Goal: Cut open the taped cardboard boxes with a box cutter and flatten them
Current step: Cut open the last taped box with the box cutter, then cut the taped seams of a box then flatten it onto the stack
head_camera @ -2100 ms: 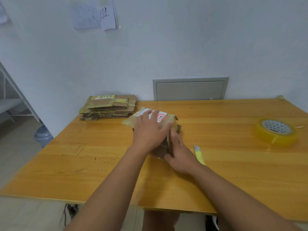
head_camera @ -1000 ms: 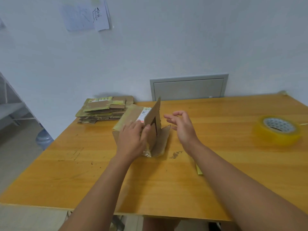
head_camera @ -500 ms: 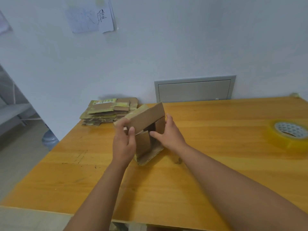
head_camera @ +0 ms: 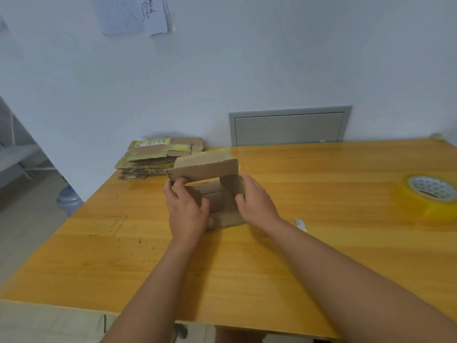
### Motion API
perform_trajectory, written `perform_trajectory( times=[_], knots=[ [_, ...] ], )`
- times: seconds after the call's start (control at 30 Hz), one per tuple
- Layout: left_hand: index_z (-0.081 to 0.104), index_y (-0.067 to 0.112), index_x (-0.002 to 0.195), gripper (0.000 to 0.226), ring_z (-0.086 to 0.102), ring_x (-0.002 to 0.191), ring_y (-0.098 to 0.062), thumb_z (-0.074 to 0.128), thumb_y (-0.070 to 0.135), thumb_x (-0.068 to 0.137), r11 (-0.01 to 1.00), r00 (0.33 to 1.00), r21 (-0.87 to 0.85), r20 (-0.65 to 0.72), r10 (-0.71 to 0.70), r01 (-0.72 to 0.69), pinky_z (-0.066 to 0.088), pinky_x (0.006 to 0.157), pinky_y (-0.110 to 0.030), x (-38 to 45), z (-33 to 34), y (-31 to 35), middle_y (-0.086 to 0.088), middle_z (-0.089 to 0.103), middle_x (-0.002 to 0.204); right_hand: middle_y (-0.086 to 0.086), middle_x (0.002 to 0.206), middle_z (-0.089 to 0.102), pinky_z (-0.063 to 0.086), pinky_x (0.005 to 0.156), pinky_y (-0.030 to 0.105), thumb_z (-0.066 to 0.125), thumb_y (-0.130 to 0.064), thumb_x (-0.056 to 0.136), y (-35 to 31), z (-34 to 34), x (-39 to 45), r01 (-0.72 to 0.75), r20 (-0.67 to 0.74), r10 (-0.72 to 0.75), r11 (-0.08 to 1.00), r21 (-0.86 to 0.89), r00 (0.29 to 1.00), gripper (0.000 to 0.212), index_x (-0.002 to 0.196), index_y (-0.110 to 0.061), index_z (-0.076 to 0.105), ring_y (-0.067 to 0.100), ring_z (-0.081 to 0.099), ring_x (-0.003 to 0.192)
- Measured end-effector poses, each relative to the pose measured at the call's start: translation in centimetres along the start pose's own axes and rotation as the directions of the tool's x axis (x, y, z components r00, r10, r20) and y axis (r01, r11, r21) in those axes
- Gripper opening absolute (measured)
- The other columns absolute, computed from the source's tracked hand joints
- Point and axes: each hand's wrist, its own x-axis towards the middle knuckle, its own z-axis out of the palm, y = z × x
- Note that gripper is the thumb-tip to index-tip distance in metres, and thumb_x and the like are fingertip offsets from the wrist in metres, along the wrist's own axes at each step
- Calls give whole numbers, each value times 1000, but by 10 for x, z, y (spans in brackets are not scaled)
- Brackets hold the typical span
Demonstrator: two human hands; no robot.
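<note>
Both hands grip the box: left hand (head_camera: pixel 186 209) pinches its left wall, right hand (head_camera: pixel 256 203) its right wall. Behind the box (head_camera: pixel 210 184) lies flattened cardboard (head_camera: pixel 158 157); right of it, a tape roll (head_camera: pixel 431 194) and cutter (head_camera: pixel 301 224).

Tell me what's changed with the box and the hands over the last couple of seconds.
The cardboard box went from pressed flat to raised and opened up. The right hand let go, then took hold of its right side; the left hand now grips the left. The flattened stack and tape roll stayed put.
</note>
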Motion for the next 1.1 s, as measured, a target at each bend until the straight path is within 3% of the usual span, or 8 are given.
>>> perform_trajectory(
  times=[0.2, 0.4, 0.53, 0.67, 0.77, 0.87, 0.97, 1.1],
  knots=[
    [35, 23, 127, 50, 54, 101, -27, 54, 2, 85, 985, 999, -170, -4, 32, -32, 45, 72, -38, 4, -21, -13, 2, 39, 128, 6, 147, 45, 44, 99, 38, 43, -11, 97, -3, -1, -1, -5, 31, 6, 1000, -29, 1000, 54, 150, -15, 34, 27, 47, 128],
    [5, 42, 153, 93, 62, 82, -3, 49, -7, 88, 930, 990, -351, -39, -134, 112, 47, 57, -24, 4, -50, -34, 13, 51, 124, 3, 146, 44, 46, 97, 42, 45, -13, 97, -11, 10, -5, 90, 124, -74, 988, -128, 989, 56, 151, -23, 31, 28, 49, 125],
    [31, 37, 150, 77, 58, 110, -16, 53, -7, 89, 940, 986, -309, -37, -162, 143, 51, 80, -28, 2, -67, -54, 9, 53, 130, -1, 157, 33, 37, 108, 41, 44, -15, 98, -13, 21, -8, 131, 215, -90, 974, -185, 972, 62, 156, -26, 23, 29, 35, 137],
    [56, 26, 135, 47, 50, 127, -23, 67, 15, 91, 988, 989, 48, 30, -147, 145, 47, 89, -33, -1, -83, -86, -1, 49, 141, -7, 164, 18, 23, 119, 43, 43, -27, 101, -8, 28, -12, 156, 338, -68, 958, -242, 939, 64, 157, -34, 15, 28, 15, 149],
    [51, 25, 141, 64, 35, 140, -24, 73, 42, 84, 932, 970, 350, 180, -165, 94, 38, 108, -43, -2, -98, -103, -1, 38, 154, -8, 165, 12, 15, 122, 46, 39, -39, 100, -3, 34, -13, 166, 426, -26, 941, -296, 904, 63, 157, -36, 14, 27, 4, 152],
    [39, 38, 147, 81, 3, 151, -25, 56, 75, 78, 838, 890, 539, 418, -183, -80, 8, 120, -47, -5, -100, -110, 4, 14, 164, -10, 166, 6, 9, 122, 48, 27, -44, 102, 3, 41, -14, 167, 485, 17, 928, -333, 875, 56, 157, -37, 14, 23, -3, 152],
    [34, 40, 150, 85, -8, 152, -27, 30, 87, 79, 847, 799, 521, 550, -242, -103, -6, 119, -48, -3, -90, -105, 5, 7, 166, -12, 166, 3, 1, 121, 50, 19, -45, 104, 7, 44, -15, 165, 499, 42, 917, -363, 865, 53, 156, -39, 14, 21, -7, 152],
    [40, 33, 149, 68, 17, 149, -27, 17, 68, 96, 934, 815, 351, 560, -148, -71, 15, 120, -45, 16, -66, -86, -5, 28, 161, -12, 166, 2, -2, 120, 55, 17, -45, 103, 7, 45, -16, 189, 520, 61, 890, -414, 852, 53, 155, -39, 16, 21, -7, 152]
  ],
)
